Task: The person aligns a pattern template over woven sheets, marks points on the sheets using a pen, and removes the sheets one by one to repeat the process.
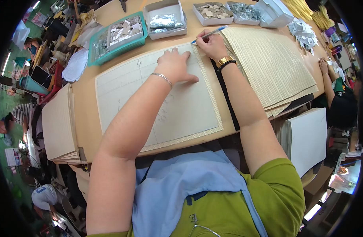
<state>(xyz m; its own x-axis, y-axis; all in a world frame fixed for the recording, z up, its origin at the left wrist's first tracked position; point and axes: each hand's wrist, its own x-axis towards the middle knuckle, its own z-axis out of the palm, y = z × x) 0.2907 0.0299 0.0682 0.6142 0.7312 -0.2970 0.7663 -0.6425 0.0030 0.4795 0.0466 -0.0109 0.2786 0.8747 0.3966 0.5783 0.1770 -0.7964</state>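
My left hand [175, 67] lies spread, fingers apart, on a pale board [181, 114] marked with thin lines and faint writing. Beneath that board is a woven-textured cream sheet [211, 103], whose border shows along the right and bottom edges. A blue and white pen [215, 31] is held in my right hand [213, 45], its tip at the top right corner of the board. Right of my right forearm lies a stack of woven-textured cream sheets [272, 59].
Along the back stand a teal basket [92, 63], an open white box [165, 33] and a box of small beige pieces [213, 20]. Stacked boards [59, 122] lie at left. White strips [302, 33] lie at back right. A co-worker's arm [327, 79] reaches in at far right.
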